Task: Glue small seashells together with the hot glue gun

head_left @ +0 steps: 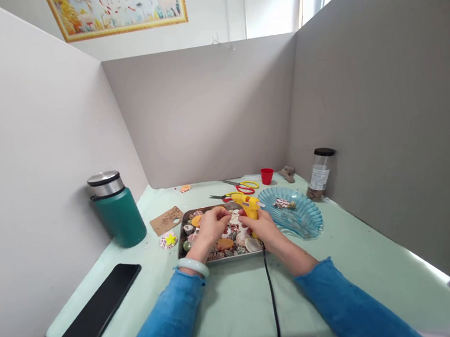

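My right hand (264, 226) is wrapped round a yellow glue gun (247, 203), its nozzle pointing to the right and its black cord (272, 295) running down to the table's front edge. My left hand (213, 225) hovers over a metal tray (221, 260) of seashells (225, 243), thumb and fingertips pinched together. Whatever may be between those fingertips is too small to make out. Both hands are close together above the tray. To the right, a blue shell-shaped plate (305, 218) bears a small cluster of shells (283, 204).
Behind the tray lie scissors (244, 187) and a red cup (267, 176). A green bottle (120, 216) and a black phone-like slab (93, 318) are at left, near a brown card (166, 221) and a round piece with a yellow star (170, 239). A jar (320, 176) stands right. Grey panels (209, 115) enclose the table.
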The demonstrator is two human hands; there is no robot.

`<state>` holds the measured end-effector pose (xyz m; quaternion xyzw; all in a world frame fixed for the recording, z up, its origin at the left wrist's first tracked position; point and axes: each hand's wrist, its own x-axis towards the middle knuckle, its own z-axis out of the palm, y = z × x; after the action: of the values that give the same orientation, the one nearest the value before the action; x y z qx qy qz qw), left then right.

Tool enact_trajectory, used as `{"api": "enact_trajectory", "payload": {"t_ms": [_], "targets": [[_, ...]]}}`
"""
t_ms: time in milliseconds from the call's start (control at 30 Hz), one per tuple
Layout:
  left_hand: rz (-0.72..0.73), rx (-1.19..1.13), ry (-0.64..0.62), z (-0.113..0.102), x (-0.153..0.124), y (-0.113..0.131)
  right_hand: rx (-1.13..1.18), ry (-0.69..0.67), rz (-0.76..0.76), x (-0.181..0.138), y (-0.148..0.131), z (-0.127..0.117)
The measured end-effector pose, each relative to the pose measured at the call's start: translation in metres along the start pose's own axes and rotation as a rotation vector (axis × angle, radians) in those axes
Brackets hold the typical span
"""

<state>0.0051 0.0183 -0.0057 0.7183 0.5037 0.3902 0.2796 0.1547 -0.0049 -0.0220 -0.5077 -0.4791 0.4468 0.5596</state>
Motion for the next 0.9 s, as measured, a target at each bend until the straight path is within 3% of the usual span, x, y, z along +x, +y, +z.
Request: {"api": "enact_trajectory", "payload": {"t_ms": [300,467,667,833,900], "targets": [[-0.024,-0.009,0.041,0.0005,-0.0014,-0.0030,0.062,-0.028,0.019,0.0006,0.0009,0.0016],[-0.068,-0.236,0.060,0.0001,-0.0009,-0.0022,0.043,-0.032,0.019,-0.0024,-0.0024,0.0016],[-0.129,-0.489,-0.073,0.0007,-0.0041,0.0051,0.056,-0.027,-0.022,-0.0039,-0.0049,-0.0001],[-0.168,-0.534,0.027,0.0008,-0.0039,0.0045,0.079,-0.040,0.033,-0.0042,-0.0072,0.0016],[-0.174,-0.536,0.007,0.0011,-0.0039,0.0041,0.076,-0.059,0.047,-0.0045,-0.0078,0.0023]]}}
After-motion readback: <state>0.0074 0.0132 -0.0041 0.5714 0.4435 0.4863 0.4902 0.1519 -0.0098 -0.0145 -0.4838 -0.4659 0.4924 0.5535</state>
